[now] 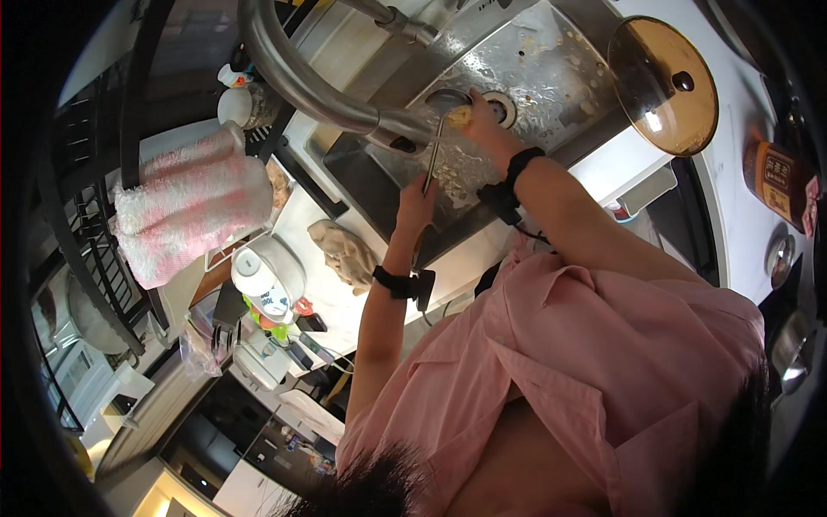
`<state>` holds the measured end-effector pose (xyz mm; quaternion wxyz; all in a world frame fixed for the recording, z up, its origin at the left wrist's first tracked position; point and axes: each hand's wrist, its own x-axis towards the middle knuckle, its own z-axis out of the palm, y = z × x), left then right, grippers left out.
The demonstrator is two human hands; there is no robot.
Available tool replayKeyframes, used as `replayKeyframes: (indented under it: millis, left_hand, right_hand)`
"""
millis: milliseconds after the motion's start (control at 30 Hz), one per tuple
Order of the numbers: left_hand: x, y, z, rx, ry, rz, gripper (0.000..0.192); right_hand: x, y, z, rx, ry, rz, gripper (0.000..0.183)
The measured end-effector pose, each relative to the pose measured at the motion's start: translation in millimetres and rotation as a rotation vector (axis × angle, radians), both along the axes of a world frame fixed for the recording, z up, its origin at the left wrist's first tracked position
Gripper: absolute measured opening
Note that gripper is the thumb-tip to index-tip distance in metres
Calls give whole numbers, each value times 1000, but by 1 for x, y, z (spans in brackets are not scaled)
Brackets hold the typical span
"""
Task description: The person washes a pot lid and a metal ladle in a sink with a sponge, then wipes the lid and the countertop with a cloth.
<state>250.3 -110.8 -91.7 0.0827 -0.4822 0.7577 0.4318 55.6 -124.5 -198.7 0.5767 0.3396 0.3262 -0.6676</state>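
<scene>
My left hand (417,201) grips the handle of a metal ladle (436,154) over the stainless steel sink (549,97). The ladle's round bowl (447,97) points away from me, near the drain (501,110). In my right hand (483,123) is a yellowish scrubbing sponge (460,116), pressed at or close to the ladle's neck; the exact contact is too small to tell. Water runs from the faucet spout (404,139) beside the ladle. Wet patches and food bits cover the sink floor.
A glass lid with a brown rim (665,87) rests at the sink's right edge. Left of the sink lie a brown cloth (342,252) and a white container (268,274). A pink and white towel (194,207) hangs on a black rack (97,258). A labelled bottle (778,181) lies far right.
</scene>
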Motion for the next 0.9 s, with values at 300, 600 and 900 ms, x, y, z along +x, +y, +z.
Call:
replayKeyframes:
  millis: [300, 600, 900]
  left_hand:
    - [-26, -4, -22, 713, 70, 417, 25]
    - [-30, 11, -7, 1003, 440, 837, 14]
    - [-26, 9, -18, 1360, 583, 907, 12]
  right_hand:
    - [11, -19, 26, -1, 253, 355, 32]
    - [-14, 10, 10, -14, 1901, 969, 26]
    - [-6, 10, -12, 18, 2204, 1472, 27]
